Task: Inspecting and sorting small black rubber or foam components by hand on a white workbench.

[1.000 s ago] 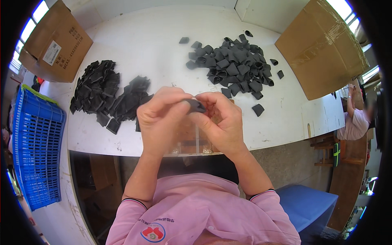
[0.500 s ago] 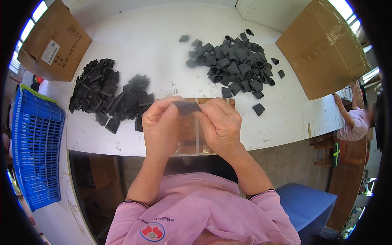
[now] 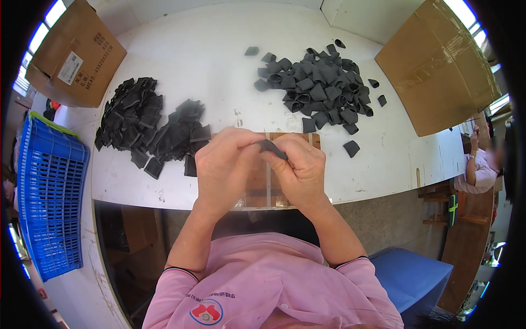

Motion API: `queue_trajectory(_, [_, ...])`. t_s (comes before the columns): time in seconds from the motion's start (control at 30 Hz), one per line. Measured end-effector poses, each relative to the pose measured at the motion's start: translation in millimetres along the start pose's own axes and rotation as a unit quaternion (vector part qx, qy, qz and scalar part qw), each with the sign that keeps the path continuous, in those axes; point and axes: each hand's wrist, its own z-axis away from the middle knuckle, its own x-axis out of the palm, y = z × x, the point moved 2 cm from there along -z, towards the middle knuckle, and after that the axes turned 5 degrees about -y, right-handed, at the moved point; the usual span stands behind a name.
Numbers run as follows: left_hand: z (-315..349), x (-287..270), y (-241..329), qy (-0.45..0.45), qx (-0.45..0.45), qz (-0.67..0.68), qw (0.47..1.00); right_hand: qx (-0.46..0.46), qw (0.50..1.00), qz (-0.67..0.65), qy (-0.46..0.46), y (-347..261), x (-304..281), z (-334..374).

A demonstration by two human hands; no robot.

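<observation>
A small dark grey fabric tube (image 3: 272,148) is between my two hands, above the front edge of the white table. My right hand (image 3: 302,170) pinches it, with the thumb underneath and the fingers curled over. The fingertips of my left hand (image 3: 223,167) close on its left end, which they partly hide. Beyond my right hand lies a loose heap of similar open grey tubes (image 3: 323,82). Past my left hand are two adjoining piles of flatter dark pieces, a far pile (image 3: 130,109) and a nearer pile (image 3: 178,131).
Beneath my hands a taped brown cardboard sheet (image 3: 256,183) lies at the table edge. Cardboard boxes stand at the left (image 3: 82,49) and right (image 3: 438,66). A blue plastic basket (image 3: 52,197) is far left. Another person (image 3: 482,170) sits at the right.
The fabric tube has turned from lying flat and broad to a narrower, bent shape, tilted down to the right. My left hand's fingers now cover more of it.
</observation>
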Motion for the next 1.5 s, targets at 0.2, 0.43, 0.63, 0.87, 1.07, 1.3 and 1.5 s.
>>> queue_trajectory(0.2, [12.3, 3.1, 1.5, 0.030, -0.032, -0.022, 0.999, -0.036, 0.997, 0.070, 0.004, -2.0, 3.1, 4.3])
queue_trajectory(0.43, [34.5, 5.7, -76.2, 0.146, -0.031, -0.200, 0.968, 0.158, 0.877, -0.453, -0.032, 15.9, -35.7, -24.9])
queue_trajectory(0.63, [17.2, -39.9, -114.7, -0.005, -0.075, -0.445, 0.893, 0.312, 0.891, -0.325, 0.058, 50.8, -28.1, -0.4])
queue_trajectory(0.87, [22.7, -37.7, -155.8, -0.206, -0.086, -0.524, 0.822, 0.406, 0.859, -0.302, -0.079, 41.7, 3.7, 43.7])
queue_trajectory(1.07, [22.3, -47.7, -132.1, -0.030, -0.005, -0.396, 0.918, 0.383, 0.889, -0.221, -0.121, 25.9, 14.0, 49.2])
queue_trajectory(1.3, [52.7, -9.2, -35.2, -0.014, -0.354, 0.352, 0.867, 0.193, 0.977, -0.086, -0.011, -4.9, 32.0, 41.6])
queue_trajectory(1.5, [71.3, 16.7, -22.8, 0.064, -0.268, 0.123, 0.953, 0.066, 0.994, 0.040, 0.075, -11.0, 28.2, 44.5])
